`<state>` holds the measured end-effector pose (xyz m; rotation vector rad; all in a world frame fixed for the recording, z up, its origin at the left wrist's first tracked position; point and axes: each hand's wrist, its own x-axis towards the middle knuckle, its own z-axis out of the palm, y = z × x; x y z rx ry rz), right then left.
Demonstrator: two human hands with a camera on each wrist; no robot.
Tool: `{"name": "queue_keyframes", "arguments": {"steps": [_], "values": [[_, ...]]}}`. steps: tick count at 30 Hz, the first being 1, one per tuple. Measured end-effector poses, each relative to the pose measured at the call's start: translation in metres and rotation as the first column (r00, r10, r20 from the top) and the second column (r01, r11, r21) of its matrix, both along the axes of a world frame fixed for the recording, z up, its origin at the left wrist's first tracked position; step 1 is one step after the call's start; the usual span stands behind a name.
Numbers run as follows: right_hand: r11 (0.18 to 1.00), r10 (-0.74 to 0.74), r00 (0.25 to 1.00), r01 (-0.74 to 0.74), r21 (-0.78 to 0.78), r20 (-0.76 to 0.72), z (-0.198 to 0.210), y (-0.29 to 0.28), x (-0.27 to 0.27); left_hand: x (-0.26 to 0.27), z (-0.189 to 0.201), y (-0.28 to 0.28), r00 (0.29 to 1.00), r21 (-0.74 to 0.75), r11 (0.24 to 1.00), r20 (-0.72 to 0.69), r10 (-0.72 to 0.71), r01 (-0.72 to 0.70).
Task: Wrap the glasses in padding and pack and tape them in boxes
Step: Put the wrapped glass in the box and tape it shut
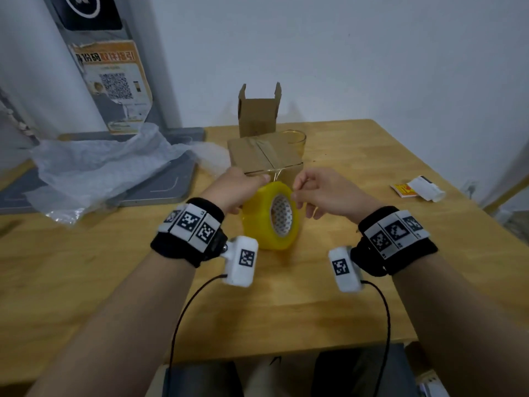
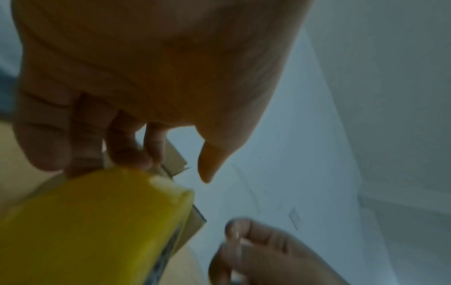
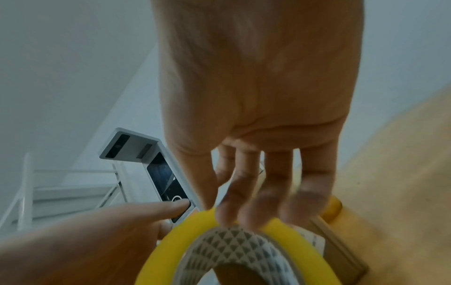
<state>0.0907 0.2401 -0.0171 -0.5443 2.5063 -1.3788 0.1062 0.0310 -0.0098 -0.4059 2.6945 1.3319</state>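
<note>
A yellow tape roll [image 1: 270, 216] stands on edge on the wooden table [image 1: 286, 296], just in front of a closed, taped cardboard box [image 1: 264, 156]. My left hand [image 1: 252, 184] grips the roll from the left, fingers curled over its top [image 2: 131, 154]. My right hand [image 1: 296, 191] pinches the tape at the roll's upper right edge [image 3: 234, 212]. A thin twisted tape strand [image 1: 276, 174] runs from the roll up to the box's front edge. A clear glass [image 1: 294, 138] stands at the box's far right corner. An open box [image 1: 259, 116] stands behind it.
Crumpled bubble wrap [image 1: 100, 164] lies at the left over a grey base plate [image 1: 160, 190]. A small red-and-white packet [image 1: 418, 189] lies near the table's right edge. The white wall is close behind the boxes.
</note>
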Motion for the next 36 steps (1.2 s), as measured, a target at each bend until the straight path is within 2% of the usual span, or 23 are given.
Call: {"name": "queue_keyframes", "arguments": {"steps": [2, 5, 7, 9, 10, 12, 14, 17, 20, 22, 25, 30, 33, 36], "values": [[0.993, -0.114, 0.985, 0.108, -0.052, -0.131, 0.007, 0.0, -0.014, 0.003, -0.011, 0.002, 0.998, 0.222, 0.973, 0.034, 0.062, -0.068], [0.985, -0.169, 0.941, 0.156, -0.07, -0.292, 0.011, -0.001, -0.04, 0.007, -0.019, 0.002, 0.989, 0.467, 0.881, 0.146, 0.005, -0.074], [0.993, -0.113, 0.946, 0.115, -0.014, -0.305, 0.012, -0.007, -0.055, 0.009, -0.023, 0.008, 0.987, 0.604, 0.795, 0.154, -0.039, -0.063], [0.998, -0.063, 0.969, 0.065, 0.0, -0.24, 0.011, -0.014, -0.067, 0.009, -0.028, 0.019, 0.989, 0.714, 0.696, 0.145, -0.041, -0.075], [0.999, -0.033, 0.98, 0.036, 0.013, -0.199, 0.011, -0.018, -0.071, 0.009, -0.031, 0.024, 0.988, 0.735, 0.673, 0.15, -0.042, -0.083], [0.995, 0.029, 0.982, -0.011, 0.101, -0.184, 0.008, -0.024, -0.077, 0.007, -0.036, 0.031, 0.989, 0.737, 0.67, 0.147, -0.029, -0.09], [0.987, 0.052, 0.975, -0.017, 0.159, -0.217, 0.003, -0.025, -0.081, 0.003, -0.036, 0.032, 0.991, 0.71, 0.699, 0.132, -0.013, -0.085], [0.994, -0.005, 0.965, 0.032, 0.1, -0.261, 0.001, -0.021, -0.085, 0.002, -0.032, 0.02, 0.994, 0.6, 0.799, 0.105, -0.016, -0.051], [0.992, -0.052, 0.972, 0.077, 0.1, -0.229, 0.007, -0.021, -0.081, 0.006, -0.024, -0.001, 0.991, 0.573, 0.819, 0.122, -0.056, -0.024], [0.982, -0.05, 0.977, 0.086, 0.17, -0.207, 0.014, -0.025, -0.075, 0.009, -0.02, -0.013, 0.99, 0.535, 0.844, 0.137, -0.041, -0.039], [0.943, -0.001, 0.965, 0.089, 0.322, -0.262, 0.027, -0.032, -0.07, 0.009, -0.018, -0.018, 0.99, 0.456, 0.888, 0.138, -0.009, -0.055], [0.879, 0.057, 0.942, 0.11, 0.463, -0.332, 0.022, -0.048, -0.069, -0.001, -0.022, -0.013, 0.99, 0.487, 0.872, 0.138, -0.019, -0.051], [0.864, 0.012, 0.909, 0.2, 0.462, -0.417, 0.006, -0.051, -0.083, -0.004, -0.024, -0.006, 0.992, 0.524, 0.85, 0.126, -0.022, -0.048], [0.869, -0.02, 0.916, 0.214, 0.446, -0.4, -0.001, -0.051, -0.093, -0.004, -0.027, 0.003, 0.994, 0.533, 0.844, 0.108, -0.003, -0.055]]}}
